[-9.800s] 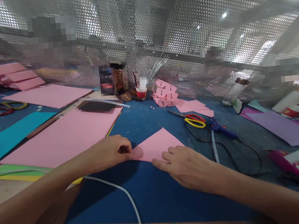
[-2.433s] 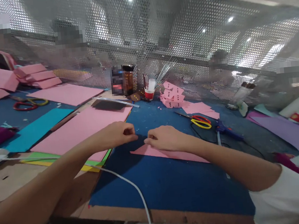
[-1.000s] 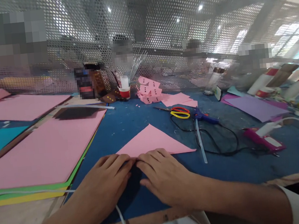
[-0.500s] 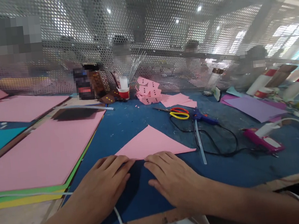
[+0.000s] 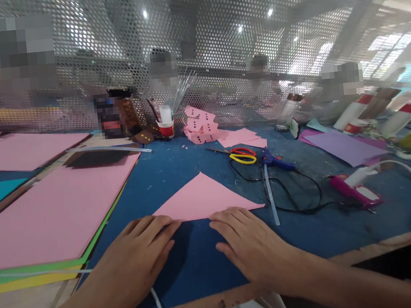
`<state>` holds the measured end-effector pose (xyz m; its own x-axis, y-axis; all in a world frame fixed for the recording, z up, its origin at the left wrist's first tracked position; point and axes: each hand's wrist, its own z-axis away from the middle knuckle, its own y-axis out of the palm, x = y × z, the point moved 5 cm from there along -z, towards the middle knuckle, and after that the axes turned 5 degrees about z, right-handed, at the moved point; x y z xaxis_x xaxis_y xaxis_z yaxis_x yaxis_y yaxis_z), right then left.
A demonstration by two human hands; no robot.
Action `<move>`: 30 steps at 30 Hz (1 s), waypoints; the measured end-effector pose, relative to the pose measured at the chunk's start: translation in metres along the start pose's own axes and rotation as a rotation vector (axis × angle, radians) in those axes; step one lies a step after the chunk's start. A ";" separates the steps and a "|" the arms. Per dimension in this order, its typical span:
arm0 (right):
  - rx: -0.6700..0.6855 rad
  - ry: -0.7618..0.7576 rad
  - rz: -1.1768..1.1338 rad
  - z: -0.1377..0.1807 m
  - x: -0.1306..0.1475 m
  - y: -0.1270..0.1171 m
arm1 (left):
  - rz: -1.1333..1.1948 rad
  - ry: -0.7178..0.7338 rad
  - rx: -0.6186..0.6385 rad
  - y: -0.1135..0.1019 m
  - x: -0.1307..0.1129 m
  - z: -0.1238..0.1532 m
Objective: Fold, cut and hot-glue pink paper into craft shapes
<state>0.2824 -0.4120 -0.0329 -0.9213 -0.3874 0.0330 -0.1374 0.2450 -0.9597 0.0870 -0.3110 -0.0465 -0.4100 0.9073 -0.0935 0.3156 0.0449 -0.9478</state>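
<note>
A pink sheet of paper, folded into a triangle, lies on the blue table with its tip pointing away from me. My left hand rests with outstretched fingers on the near edge, towards the left corner. On that same edge, further right, my right hand lies flat, fingertips pressing the paper. Neither hand grasps anything. Beyond the triangle are scissors with red and yellow handles, and a blue glue gun with a clear glue stick by it.
Stacked pink sheets lie at left over green and yellow ones. Dotted pink cutouts and a red-and-white cup stand by the perforated screen. At right are purple sheets, a magenta device and cables.
My right hand has slid to the right along the paper's near edge, widening the gap between my hands. The left hand stays at its place on the paper. The whole view has shifted slightly.
</note>
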 end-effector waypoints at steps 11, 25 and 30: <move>0.008 0.087 -0.025 0.015 -0.013 -0.007 | -0.021 0.012 0.014 0.001 0.002 0.001; -0.108 0.172 0.029 0.037 -0.037 -0.013 | -0.005 0.003 -0.001 0.004 0.006 0.003; -0.152 0.166 0.037 0.045 -0.041 -0.018 | -0.026 0.006 0.005 0.007 0.009 0.005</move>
<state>0.3393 -0.4402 -0.0295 -0.9721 -0.2276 0.0560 -0.1442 0.3923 -0.9085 0.0816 -0.3048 -0.0552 -0.4126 0.9084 -0.0671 0.3010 0.0665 -0.9513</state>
